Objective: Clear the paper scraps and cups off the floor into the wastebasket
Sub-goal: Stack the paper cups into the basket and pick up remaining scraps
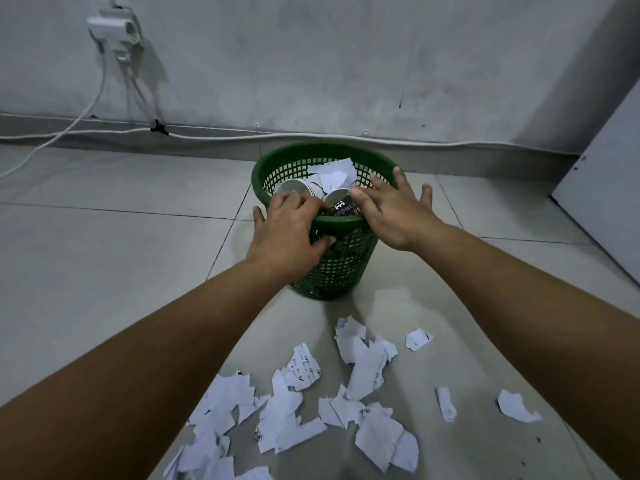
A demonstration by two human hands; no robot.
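i have both hands over the green wastebasket (341, 221) in the middle of the frame. my left hand (289, 228) has its fingers curled at the cups (313, 194) inside, but i cannot tell if it grips one. my right hand (391, 211) is spread, fingers apart. i should release low inside the rim. many paper scraps (367, 372) lie on the floor (104, 271) at the bottom.

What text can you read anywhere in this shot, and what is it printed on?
"ppuc": partial white lettering on the dark cup in the wastebasket; the rest is hidden.
Large white letters above it: cut off, unreadable.
Red mark beside it: too blurred.
Writing on the paper scraps on the floor: too small to read.
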